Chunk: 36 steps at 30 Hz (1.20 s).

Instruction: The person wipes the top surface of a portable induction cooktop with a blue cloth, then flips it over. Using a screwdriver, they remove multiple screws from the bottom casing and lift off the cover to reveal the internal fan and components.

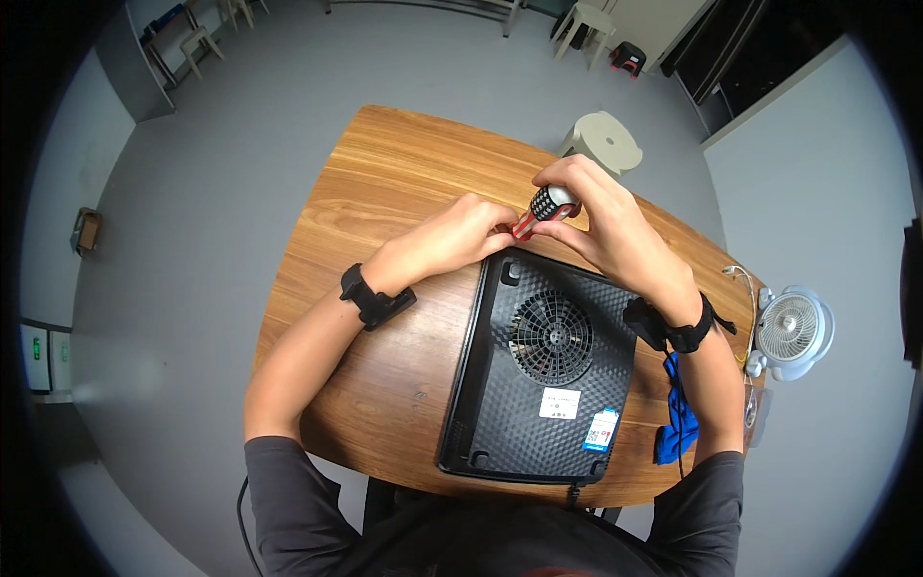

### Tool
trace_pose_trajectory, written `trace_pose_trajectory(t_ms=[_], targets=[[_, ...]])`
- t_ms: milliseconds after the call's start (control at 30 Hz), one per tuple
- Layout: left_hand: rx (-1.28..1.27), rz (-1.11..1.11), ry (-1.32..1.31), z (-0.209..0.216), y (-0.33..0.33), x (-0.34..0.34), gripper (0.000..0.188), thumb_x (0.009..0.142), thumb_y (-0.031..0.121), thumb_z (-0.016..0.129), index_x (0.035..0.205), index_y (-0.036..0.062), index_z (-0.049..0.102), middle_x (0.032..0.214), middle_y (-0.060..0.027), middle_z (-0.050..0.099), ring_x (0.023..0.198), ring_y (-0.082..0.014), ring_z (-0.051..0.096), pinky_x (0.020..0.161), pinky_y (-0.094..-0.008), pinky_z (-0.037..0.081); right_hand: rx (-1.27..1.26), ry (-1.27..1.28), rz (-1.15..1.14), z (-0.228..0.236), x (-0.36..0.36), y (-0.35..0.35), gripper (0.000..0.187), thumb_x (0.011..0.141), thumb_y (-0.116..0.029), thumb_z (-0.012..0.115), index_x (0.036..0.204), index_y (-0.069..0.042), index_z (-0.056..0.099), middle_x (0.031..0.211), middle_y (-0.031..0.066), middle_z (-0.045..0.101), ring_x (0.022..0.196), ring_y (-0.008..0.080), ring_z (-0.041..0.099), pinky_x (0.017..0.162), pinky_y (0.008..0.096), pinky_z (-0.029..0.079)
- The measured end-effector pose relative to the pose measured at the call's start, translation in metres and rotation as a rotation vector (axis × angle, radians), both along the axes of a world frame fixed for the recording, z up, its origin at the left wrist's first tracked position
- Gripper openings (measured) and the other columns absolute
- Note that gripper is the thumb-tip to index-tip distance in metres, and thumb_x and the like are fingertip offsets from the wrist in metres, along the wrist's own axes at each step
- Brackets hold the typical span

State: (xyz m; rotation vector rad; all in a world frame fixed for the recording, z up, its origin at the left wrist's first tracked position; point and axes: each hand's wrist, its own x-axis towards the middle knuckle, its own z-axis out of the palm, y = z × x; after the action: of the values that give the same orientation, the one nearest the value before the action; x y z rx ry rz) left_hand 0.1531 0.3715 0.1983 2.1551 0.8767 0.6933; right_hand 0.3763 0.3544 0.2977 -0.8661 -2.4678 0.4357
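Observation:
A flat black appliance (481, 385), which looks like an induction cooker, lies bottom up on the wooden table (385, 173). Its round fan grille (553, 337), corner feet and two stickers face upward. Just beyond its far left corner, my right hand (606, 212) is curled around the grey and black grip of a screwdriver with a red front part (525, 225). The tool slants down to the left. My left hand (471, 231) is closed, with thumb and fingers pinched at the screwdriver's red front end. Those fingers hide its tip.
Under my right forearm lies a blue cloth (678, 413) beside a dark cable. A small white fan (793, 327) stands at the table's right edge. Past the far edge is a cream stool (603, 142). The appliance's cord (574, 494) leaves its near side.

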Motion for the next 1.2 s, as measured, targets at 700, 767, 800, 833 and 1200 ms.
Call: trace_pose_trajectory(t_ms=[700,767,800,833,1200], targets=[[-0.022,0.028,0.005,-0.005,0.001,0.003,0.019,0.092,0.014,0.073,0.101,-0.0020,0.074,0.089,-0.0227,0.073,0.077,-0.0392,0.070,0.073,-0.0427,0.055,0.031,-0.367,-0.319,0.014,-0.015,-0.013,0.040,0.092,-0.031,0.077,0.115,-0.003,0.059,0.107,0.0133,0.064,0.094,0.0361,0.068,0.077,0.0434,0.055],[-0.014,0.019,0.011,-0.006,0.002,0.004,0.019,0.091,0.014,0.074,0.100,-0.0027,0.074,0.089,-0.0229,0.073,0.077,-0.0382,0.070,0.073,-0.0421,0.056,0.024,-0.385,-0.335,0.013,-0.015,-0.013,0.038,0.093,-0.030,0.075,0.113,-0.003,0.057,0.105,0.0137,0.063,0.090,0.0362,0.068,0.074,0.0430,0.055],[-0.011,0.015,0.014,-0.006,0.003,0.004,0.019,0.091,0.014,0.074,0.099,-0.0031,0.074,0.089,-0.0230,0.073,0.076,-0.0377,0.071,0.073,-0.0418,0.056,0.049,-0.341,-0.280,0.010,-0.012,-0.013,0.036,0.094,-0.029,0.073,0.111,-0.003,0.056,0.105,0.0141,0.062,0.087,0.0359,0.069,0.074,0.0424,0.056],[-0.021,0.012,0.015,-0.006,0.004,0.004,0.019,0.090,0.014,0.075,0.099,-0.0032,0.074,0.089,-0.0229,0.074,0.076,-0.0366,0.071,0.074,-0.0417,0.056,0.073,-0.297,-0.225,0.008,-0.010,-0.012,0.034,0.095,-0.028,0.071,0.110,-0.003,0.054,0.104,0.0145,0.061,0.085,0.0357,0.069,0.073,0.0418,0.056],[-0.162,-0.010,-0.010,0.015,0.001,0.000,0.024,0.085,0.018,0.083,0.094,-0.0015,0.071,0.083,-0.0142,0.074,0.073,-0.0273,0.070,0.072,-0.0396,0.056,-0.137,-0.205,-0.036,0.021,-0.016,-0.006,0.034,0.095,-0.032,0.072,0.107,-0.004,0.056,0.096,0.0149,0.063,0.083,0.0361,0.067,0.073,0.0448,0.055]])
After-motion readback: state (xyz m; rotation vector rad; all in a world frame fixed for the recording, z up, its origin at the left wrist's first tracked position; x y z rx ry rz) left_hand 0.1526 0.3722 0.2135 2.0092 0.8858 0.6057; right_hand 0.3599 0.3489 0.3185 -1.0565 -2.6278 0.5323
